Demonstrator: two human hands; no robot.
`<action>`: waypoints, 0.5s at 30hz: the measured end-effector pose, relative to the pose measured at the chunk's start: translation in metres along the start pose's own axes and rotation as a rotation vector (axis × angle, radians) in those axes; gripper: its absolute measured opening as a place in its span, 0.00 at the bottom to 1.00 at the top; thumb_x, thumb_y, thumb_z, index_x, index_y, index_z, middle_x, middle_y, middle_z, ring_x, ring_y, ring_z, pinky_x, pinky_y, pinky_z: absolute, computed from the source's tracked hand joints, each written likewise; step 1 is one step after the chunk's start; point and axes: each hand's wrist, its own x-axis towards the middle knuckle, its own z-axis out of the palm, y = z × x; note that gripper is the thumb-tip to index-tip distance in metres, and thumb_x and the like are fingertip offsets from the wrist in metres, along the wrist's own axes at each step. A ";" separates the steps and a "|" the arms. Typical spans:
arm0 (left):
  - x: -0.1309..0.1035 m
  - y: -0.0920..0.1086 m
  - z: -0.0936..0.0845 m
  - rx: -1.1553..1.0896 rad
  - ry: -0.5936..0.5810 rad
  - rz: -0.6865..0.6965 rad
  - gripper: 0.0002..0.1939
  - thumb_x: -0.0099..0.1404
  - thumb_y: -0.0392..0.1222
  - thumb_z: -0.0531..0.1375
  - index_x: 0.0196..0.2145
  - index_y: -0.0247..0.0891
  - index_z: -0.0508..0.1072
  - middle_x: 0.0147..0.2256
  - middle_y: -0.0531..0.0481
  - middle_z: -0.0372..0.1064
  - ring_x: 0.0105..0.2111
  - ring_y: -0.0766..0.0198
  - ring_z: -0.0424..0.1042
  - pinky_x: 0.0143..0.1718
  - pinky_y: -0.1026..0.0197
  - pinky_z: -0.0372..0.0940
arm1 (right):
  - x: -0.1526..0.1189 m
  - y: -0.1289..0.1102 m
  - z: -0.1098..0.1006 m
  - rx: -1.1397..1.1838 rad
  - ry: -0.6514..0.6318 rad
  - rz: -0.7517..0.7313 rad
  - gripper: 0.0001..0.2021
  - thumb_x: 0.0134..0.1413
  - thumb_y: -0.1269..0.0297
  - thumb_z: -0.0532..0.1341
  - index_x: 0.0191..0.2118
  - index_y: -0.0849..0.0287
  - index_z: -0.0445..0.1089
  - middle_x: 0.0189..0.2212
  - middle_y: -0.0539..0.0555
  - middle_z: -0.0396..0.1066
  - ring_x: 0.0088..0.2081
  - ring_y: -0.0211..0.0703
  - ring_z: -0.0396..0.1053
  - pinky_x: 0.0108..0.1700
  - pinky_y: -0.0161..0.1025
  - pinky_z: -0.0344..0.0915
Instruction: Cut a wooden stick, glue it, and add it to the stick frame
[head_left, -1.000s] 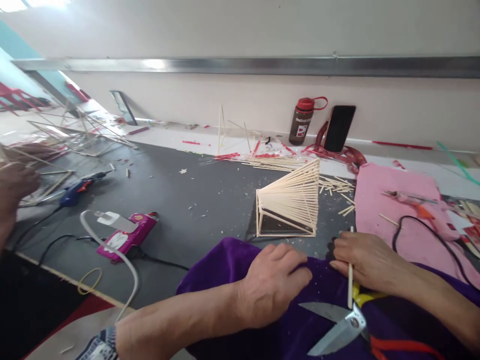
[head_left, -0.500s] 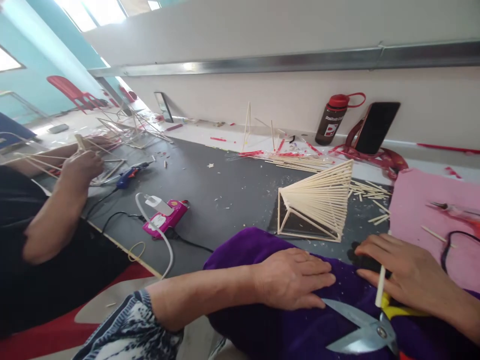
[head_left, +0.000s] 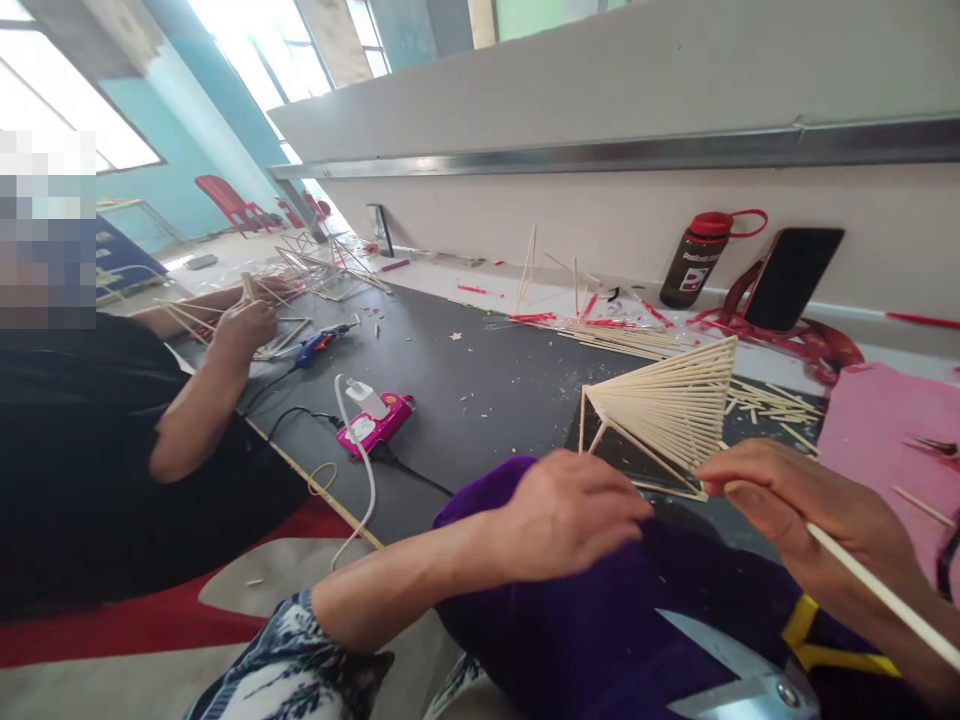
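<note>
My right hand (head_left: 810,510) is closed on a pale wooden stick (head_left: 877,590), its fingertips beside the lower right corner of a frame of thin sticks (head_left: 667,400). That frame has a fan of closely laid sticks on one side and rests on a dark plate (head_left: 645,455). My left hand (head_left: 574,515) hovers over the purple cloth (head_left: 555,620) on my lap; its fingers are slightly bent and somewhat blurred, with nothing visible in them. Large scissors (head_left: 742,670) lie with blades apart on the cloth, below my right hand.
Loose sticks (head_left: 772,405) lie behind the frame. Farther back are a bottle (head_left: 697,260) and a phone (head_left: 795,280). A pink cloth (head_left: 885,430) is at right; a pink power strip (head_left: 375,425) and glue gun (head_left: 322,345) at left, near another person's hand (head_left: 244,325).
My right hand has risen from the cloth towards the frame's corner, and the stick in it now slants to the lower right. My left hand has lifted slightly. The view has shifted.
</note>
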 end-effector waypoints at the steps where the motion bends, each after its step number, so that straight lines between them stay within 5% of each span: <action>1: -0.004 -0.005 -0.014 0.095 0.025 -0.149 0.16 0.70 0.44 0.49 0.45 0.40 0.74 0.45 0.46 0.74 0.45 0.63 0.72 0.49 0.59 0.64 | 0.000 -0.001 0.002 0.008 -0.012 -0.016 0.07 0.61 0.66 0.55 0.42 0.48 0.67 0.35 0.49 0.72 0.36 0.41 0.70 0.38 0.38 0.64; 4: -0.021 -0.036 -0.045 0.423 -0.061 -0.677 0.17 0.70 0.46 0.48 0.45 0.39 0.73 0.42 0.43 0.73 0.42 0.55 0.74 0.44 0.54 0.66 | -0.005 0.004 0.001 -0.021 -0.035 -0.029 0.07 0.60 0.68 0.55 0.41 0.49 0.67 0.34 0.49 0.73 0.36 0.41 0.70 0.38 0.38 0.64; 7: -0.036 -0.083 -0.051 0.568 -0.189 -0.976 0.20 0.66 0.51 0.52 0.48 0.33 0.69 0.42 0.37 0.70 0.41 0.48 0.74 0.39 0.51 0.67 | -0.010 0.013 -0.005 -0.061 -0.002 -0.027 0.06 0.60 0.67 0.56 0.40 0.50 0.68 0.33 0.50 0.73 0.35 0.41 0.71 0.37 0.37 0.64; 11: -0.029 -0.133 -0.035 0.537 -0.097 -1.058 0.20 0.68 0.49 0.49 0.45 0.28 0.67 0.46 0.31 0.65 0.42 0.45 0.72 0.40 0.49 0.66 | -0.009 0.018 -0.006 -0.042 -0.003 -0.013 0.06 0.60 0.68 0.56 0.40 0.52 0.68 0.32 0.50 0.73 0.33 0.41 0.71 0.36 0.37 0.64; 15: 0.011 -0.147 -0.019 0.447 -0.034 -0.907 0.15 0.69 0.39 0.46 0.45 0.32 0.68 0.47 0.37 0.65 0.43 0.54 0.72 0.44 0.55 0.65 | -0.005 0.019 -0.002 -0.006 -0.028 0.016 0.05 0.61 0.69 0.55 0.37 0.55 0.69 0.32 0.52 0.73 0.34 0.41 0.70 0.38 0.38 0.64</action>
